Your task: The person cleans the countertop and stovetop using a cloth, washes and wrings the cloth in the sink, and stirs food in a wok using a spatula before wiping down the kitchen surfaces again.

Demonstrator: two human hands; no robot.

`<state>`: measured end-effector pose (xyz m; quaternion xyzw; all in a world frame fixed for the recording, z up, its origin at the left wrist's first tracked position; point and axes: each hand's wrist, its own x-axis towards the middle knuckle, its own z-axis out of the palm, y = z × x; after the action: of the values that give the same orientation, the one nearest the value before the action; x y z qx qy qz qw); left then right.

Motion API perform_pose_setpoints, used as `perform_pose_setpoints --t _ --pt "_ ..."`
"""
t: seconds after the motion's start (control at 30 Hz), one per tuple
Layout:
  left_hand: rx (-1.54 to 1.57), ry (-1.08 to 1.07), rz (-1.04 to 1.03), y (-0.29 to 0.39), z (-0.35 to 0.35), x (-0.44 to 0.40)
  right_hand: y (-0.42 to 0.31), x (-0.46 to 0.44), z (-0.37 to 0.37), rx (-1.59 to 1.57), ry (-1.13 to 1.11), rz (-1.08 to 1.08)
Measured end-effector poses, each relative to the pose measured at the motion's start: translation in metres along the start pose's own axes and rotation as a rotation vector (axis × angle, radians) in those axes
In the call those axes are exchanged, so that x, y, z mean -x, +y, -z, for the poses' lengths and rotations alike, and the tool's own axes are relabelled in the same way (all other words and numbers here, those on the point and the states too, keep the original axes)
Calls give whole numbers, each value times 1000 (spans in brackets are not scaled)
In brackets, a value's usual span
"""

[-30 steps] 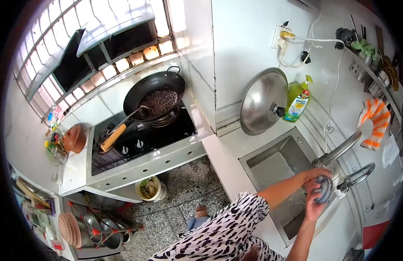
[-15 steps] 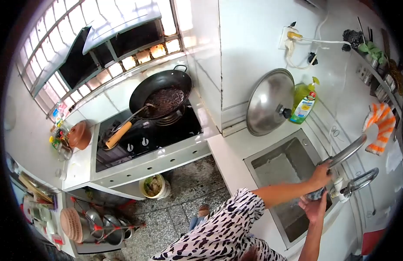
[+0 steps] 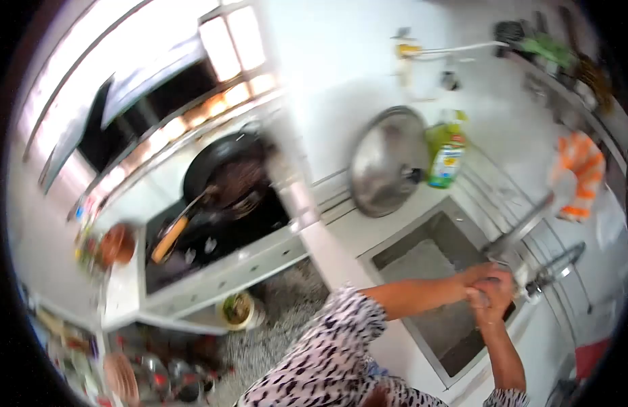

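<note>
My left hand [image 3: 480, 273] and my right hand [image 3: 493, 298] are pressed together below the metal faucet [image 3: 520, 228], over the near right side of the sink [image 3: 456, 254]. The fingers of both hands are closed and overlapping. A small greyish patch shows between them, but blur hides what it is. The end of the spout is just above my hands. Water appears to cover part of the sink bottom. A second, curved tap [image 3: 558, 268] sits to the right of my hands.
A metal lid [image 3: 388, 163] leans on the wall beside a green soap bottle [image 3: 448, 152]. At left, a black wok [image 3: 226, 173] with dark contents and a wooden-handled utensil [image 3: 170, 241] sits on the stove [image 3: 259, 227]. A bucket [image 3: 256, 315] stands on the floor. Orange-striped gloves [image 3: 579, 176] hang right.
My hands have come together below the spout; the dark grey thing seen at them before is now mostly hidden. The view has shifted and blurred.
</note>
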<state>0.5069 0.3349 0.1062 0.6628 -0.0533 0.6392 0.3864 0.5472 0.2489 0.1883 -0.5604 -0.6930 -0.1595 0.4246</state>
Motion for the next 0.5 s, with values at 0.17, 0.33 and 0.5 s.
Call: perform_pose_setpoints --t 0.17,0.33,0.5 --pt "586 -660 1197 7 17 -31 8 13 -9 114 -12 258" --pt "513 -1041 1727 -11 -3 -28 0 27 1 59 -179 342" --pt "276 -1327 1596 2 -33 -52 -4 22 8 118 -105 483"
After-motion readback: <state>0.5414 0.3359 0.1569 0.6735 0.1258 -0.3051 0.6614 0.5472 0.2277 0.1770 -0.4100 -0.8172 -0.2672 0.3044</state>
